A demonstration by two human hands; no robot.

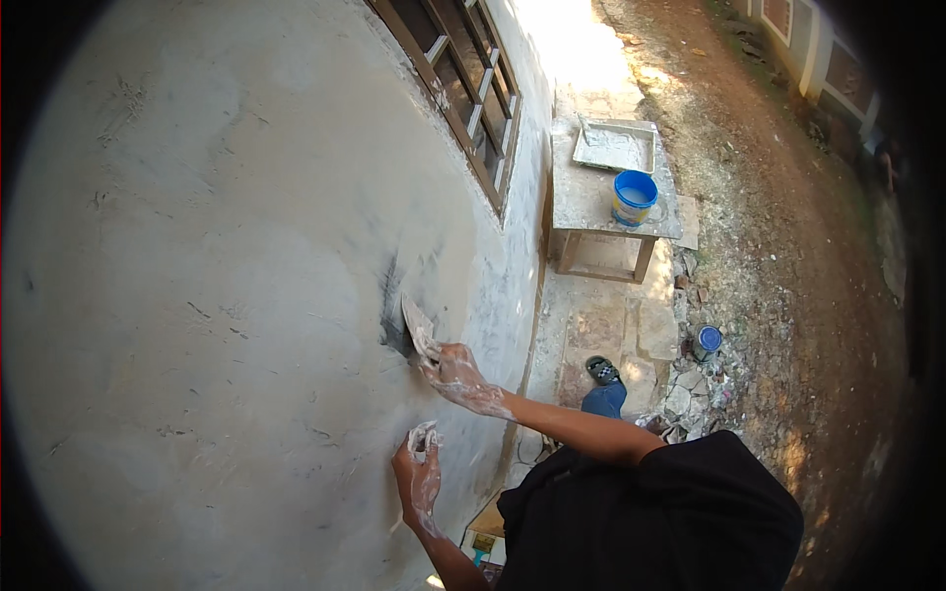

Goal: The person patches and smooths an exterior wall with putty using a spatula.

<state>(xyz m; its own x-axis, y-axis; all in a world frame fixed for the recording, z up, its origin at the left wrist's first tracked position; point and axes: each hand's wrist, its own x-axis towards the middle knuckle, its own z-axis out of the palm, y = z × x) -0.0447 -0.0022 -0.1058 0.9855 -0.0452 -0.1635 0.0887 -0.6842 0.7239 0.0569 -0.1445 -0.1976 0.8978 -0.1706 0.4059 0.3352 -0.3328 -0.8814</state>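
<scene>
My right hand (461,377), smeared with white paste, grips a putty knife (416,317). Its blade is against or very close to the grey plastered wall (246,325), beside a dark smudged patch (392,315). Lower down, my left hand (419,483) is near the wall with its fingers curled together. White paste coats those fingertips; whether a small thing is pinched in them I cannot make out.
A barred window (463,84) is set in the wall above. Beyond, a table (591,212) bears a white tray (613,148) of paste and a blue bucket (635,192). A blue-topped can (708,340) stands near broken stones (685,394) by the dirt path (778,295).
</scene>
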